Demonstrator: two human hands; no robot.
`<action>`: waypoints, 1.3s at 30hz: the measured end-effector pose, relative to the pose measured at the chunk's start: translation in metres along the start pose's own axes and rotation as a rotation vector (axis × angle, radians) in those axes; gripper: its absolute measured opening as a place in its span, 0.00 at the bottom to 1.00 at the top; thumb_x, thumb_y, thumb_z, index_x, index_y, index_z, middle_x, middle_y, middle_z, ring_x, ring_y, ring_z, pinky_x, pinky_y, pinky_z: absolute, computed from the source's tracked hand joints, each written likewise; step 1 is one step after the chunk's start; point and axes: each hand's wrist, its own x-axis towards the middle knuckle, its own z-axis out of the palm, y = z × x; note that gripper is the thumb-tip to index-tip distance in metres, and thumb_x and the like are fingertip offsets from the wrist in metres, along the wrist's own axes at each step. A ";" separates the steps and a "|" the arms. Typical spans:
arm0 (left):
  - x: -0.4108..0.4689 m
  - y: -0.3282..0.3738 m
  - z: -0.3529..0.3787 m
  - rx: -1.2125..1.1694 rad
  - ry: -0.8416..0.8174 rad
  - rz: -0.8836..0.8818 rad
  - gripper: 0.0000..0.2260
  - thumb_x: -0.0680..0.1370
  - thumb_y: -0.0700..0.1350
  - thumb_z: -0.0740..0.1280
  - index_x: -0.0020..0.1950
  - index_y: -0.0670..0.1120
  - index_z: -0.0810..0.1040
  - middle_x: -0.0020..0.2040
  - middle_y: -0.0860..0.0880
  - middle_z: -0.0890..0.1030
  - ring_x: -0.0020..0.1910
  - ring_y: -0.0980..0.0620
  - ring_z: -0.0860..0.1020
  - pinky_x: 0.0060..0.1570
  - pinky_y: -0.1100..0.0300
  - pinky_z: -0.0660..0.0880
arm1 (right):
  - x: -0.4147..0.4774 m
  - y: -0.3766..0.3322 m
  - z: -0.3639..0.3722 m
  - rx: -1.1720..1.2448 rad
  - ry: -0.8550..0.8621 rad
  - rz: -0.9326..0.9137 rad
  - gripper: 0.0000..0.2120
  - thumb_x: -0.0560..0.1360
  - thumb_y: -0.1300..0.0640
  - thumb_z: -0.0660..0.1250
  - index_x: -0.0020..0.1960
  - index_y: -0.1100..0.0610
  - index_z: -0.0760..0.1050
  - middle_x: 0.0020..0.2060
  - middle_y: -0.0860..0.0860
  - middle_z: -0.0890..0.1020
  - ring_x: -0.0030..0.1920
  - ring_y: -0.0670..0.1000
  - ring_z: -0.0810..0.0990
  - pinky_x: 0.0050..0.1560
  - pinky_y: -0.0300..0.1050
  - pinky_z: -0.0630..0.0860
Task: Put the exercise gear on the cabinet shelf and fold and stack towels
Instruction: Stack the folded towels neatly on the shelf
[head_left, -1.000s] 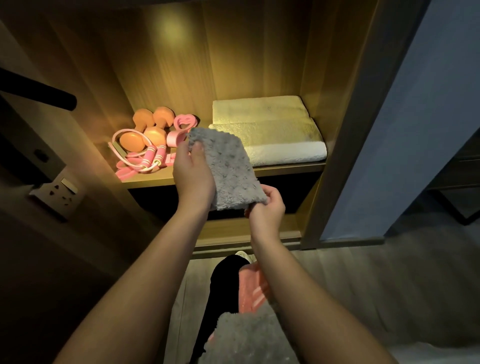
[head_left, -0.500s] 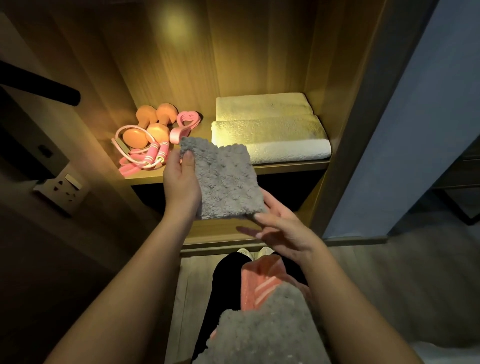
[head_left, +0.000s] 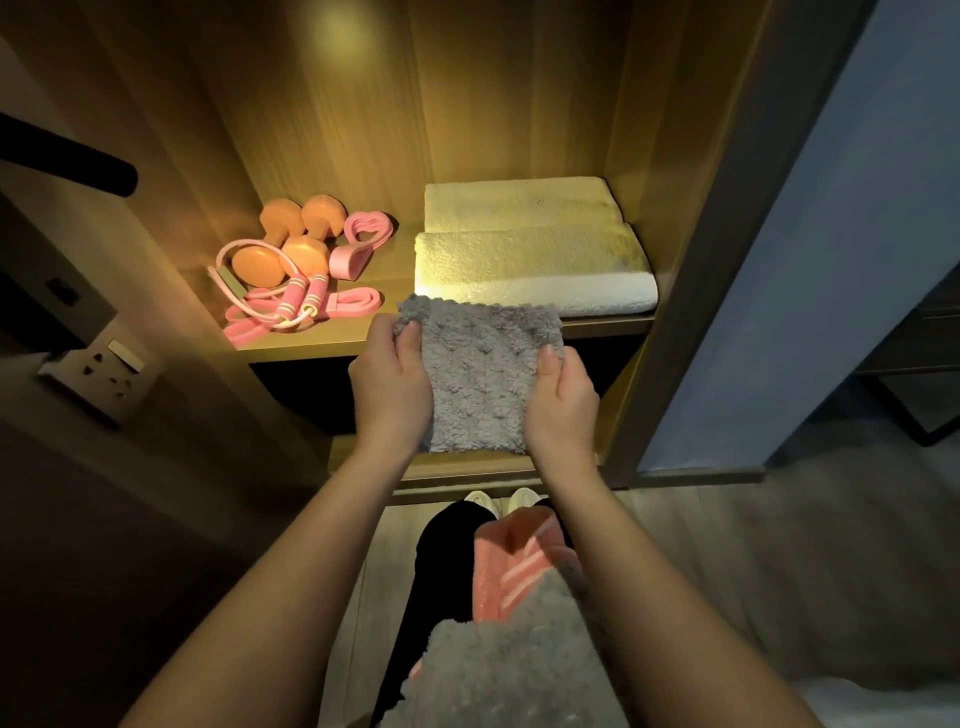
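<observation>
A small folded grey fluffy towel (head_left: 480, 374) is held flat in front of the cabinet shelf (head_left: 311, 347). My left hand (head_left: 389, 384) grips its left edge and my right hand (head_left: 563, 395) grips its right edge. On the shelf, two folded white towels (head_left: 530, 260) lie on the right. On the shelf's left part lie orange dumbbells (head_left: 291, 239), a pink skipping rope (head_left: 291, 301), a pink band (head_left: 343, 304) and a pink heart-shaped grip (head_left: 363, 239).
Another grey towel (head_left: 498, 670) and a pink striped towel (head_left: 511, 561) lie on my lap. A wall socket (head_left: 98, 374) and a dark rod (head_left: 67, 161) are to the left. The cabinet's right side panel (head_left: 691, 291) stands close to my right hand.
My right hand let go of the towel's lower corner, opened briefly, then took hold of its right edge. The towel turned square to the shelf and moved right, towards the white towels.
</observation>
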 end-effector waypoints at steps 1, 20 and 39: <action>0.002 0.000 0.002 -0.002 -0.012 0.002 0.09 0.83 0.47 0.58 0.46 0.44 0.72 0.33 0.52 0.70 0.30 0.58 0.66 0.28 0.65 0.61 | 0.004 0.002 -0.001 0.004 -0.039 0.035 0.17 0.83 0.53 0.54 0.36 0.53 0.66 0.30 0.46 0.68 0.29 0.38 0.67 0.29 0.33 0.63; 0.117 -0.037 0.083 -0.101 -0.028 0.045 0.11 0.83 0.45 0.58 0.43 0.42 0.71 0.36 0.50 0.70 0.33 0.62 0.66 0.34 0.67 0.64 | 0.172 0.026 0.051 -0.081 -0.115 0.032 0.19 0.82 0.49 0.58 0.36 0.57 0.70 0.31 0.48 0.73 0.32 0.40 0.70 0.36 0.40 0.67; 0.336 -0.077 0.166 0.218 -0.105 -0.205 0.12 0.84 0.45 0.54 0.58 0.39 0.71 0.54 0.37 0.78 0.46 0.43 0.73 0.44 0.58 0.62 | 0.360 0.038 0.146 -0.334 -0.230 0.089 0.16 0.81 0.49 0.58 0.65 0.56 0.71 0.49 0.54 0.78 0.45 0.58 0.79 0.35 0.57 0.82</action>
